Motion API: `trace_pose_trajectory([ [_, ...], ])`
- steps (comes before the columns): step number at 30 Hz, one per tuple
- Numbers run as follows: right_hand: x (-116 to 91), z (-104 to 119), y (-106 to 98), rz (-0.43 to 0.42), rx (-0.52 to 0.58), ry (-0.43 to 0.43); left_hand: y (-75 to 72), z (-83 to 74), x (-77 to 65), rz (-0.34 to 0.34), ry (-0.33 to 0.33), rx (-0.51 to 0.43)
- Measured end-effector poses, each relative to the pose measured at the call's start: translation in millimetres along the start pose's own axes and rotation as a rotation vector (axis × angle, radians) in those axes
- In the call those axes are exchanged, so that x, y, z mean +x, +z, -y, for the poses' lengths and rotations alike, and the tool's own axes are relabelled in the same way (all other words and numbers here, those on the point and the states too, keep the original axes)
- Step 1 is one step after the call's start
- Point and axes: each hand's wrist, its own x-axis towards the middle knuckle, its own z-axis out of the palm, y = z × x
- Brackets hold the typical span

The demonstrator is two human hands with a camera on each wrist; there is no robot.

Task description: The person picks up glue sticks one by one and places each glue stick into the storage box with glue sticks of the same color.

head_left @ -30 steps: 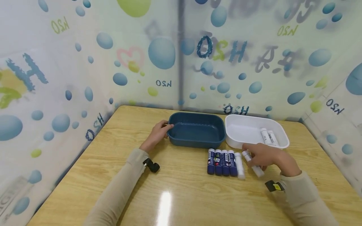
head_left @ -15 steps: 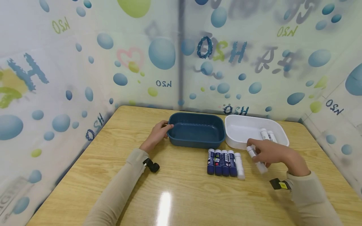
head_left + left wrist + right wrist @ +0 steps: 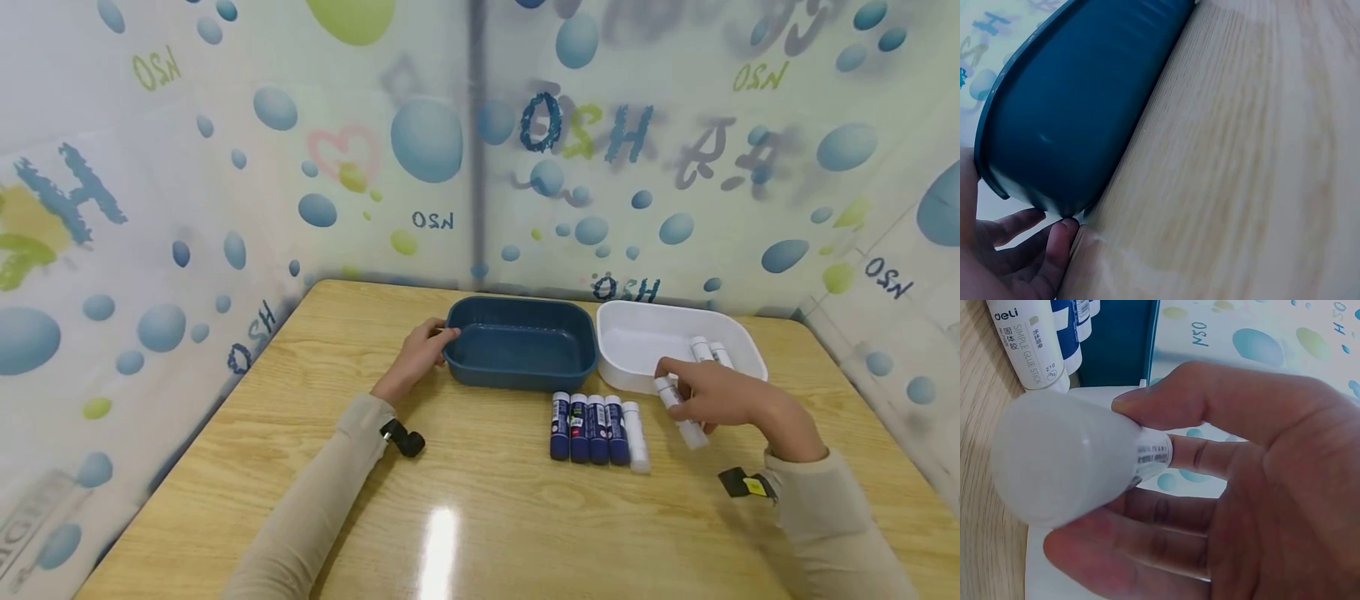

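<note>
My right hand (image 3: 712,396) pinches a white glue stick (image 3: 681,412) between thumb and fingers, tilted in front of the white bin (image 3: 626,379). In the right wrist view the translucent end of this glue stick (image 3: 1066,459) faces the camera. Two white glue sticks (image 3: 701,347) lie inside the white bin, partly hidden by my hand. My left hand (image 3: 417,354) holds the left end of the dark blue bin (image 3: 517,379), thumb over its rim and fingers outside. In the left wrist view, fingertips (image 3: 1066,228) sit low by the bin's end.
In front of the bins, a row of several blue glue sticks (image 3: 588,429) lies on the wooden table (image 3: 480,492), with a white glue stick (image 3: 635,437) at its right end. The two bins stand side by side near the patterned back wall (image 3: 450,233).
My right hand has moved a little right and up, carrying the white glue stick away from the row. The left hand stays on the blue bin.
</note>
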Motion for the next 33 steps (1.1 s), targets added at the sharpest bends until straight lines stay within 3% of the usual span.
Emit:
trace_pose_trajectory([
  [20, 0.3, -1.0, -1.2, -0.029, 0.006, -0.028, 0.8, 0.5, 0.9, -0.018, 0.017, -0.011],
  [33, 5.2, -0.6, 3.8, 0.004, 0.004, 0.007, 1.0, 2.7, 2.5, -0.024, 0.023, 0.000],
])
